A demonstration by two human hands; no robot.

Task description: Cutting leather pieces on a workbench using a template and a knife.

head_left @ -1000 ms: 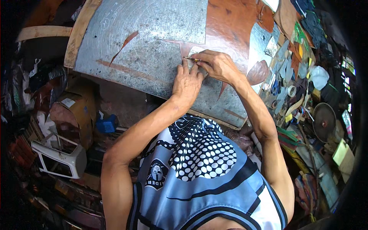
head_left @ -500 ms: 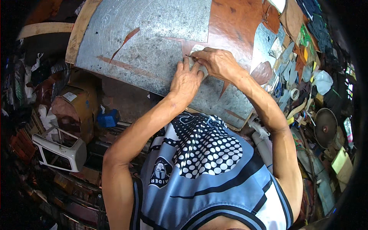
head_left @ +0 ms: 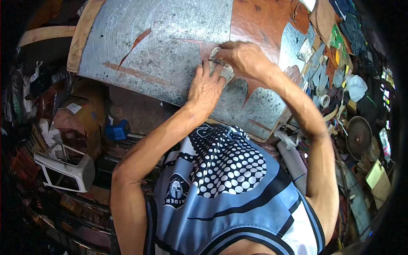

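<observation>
My left hand (head_left: 206,86) lies flat with its fingers stretched out, pressing a pale, worn-edged flat piece (head_left: 228,74) onto brown leather. Just to the right and above it, my right hand (head_left: 246,58) is curled, its fingers blurred by motion; what they grip cannot be made out. A thin dark tool (head_left: 216,62) shows across the pale piece, between my left fingertips and my right hand. The brown leather sheet (head_left: 255,25) spreads beyond my right hand, its near edge cut into curved points.
Beneath everything is a scratched grey metal tabletop (head_left: 165,55) with a wooden edge (head_left: 80,46). A narrow leather scrap (head_left: 135,47) lies on its left. Cut pieces and a white plastic bag (head_left: 356,88) crowd the right. A cardboard box (head_left: 80,123) and white plastic frame (head_left: 66,168) sit lower left.
My right hand has shifted slightly up and is now smeared by motion, uncovering more of the pale piece and the curved leather edge. My left hand stays almost in place.
</observation>
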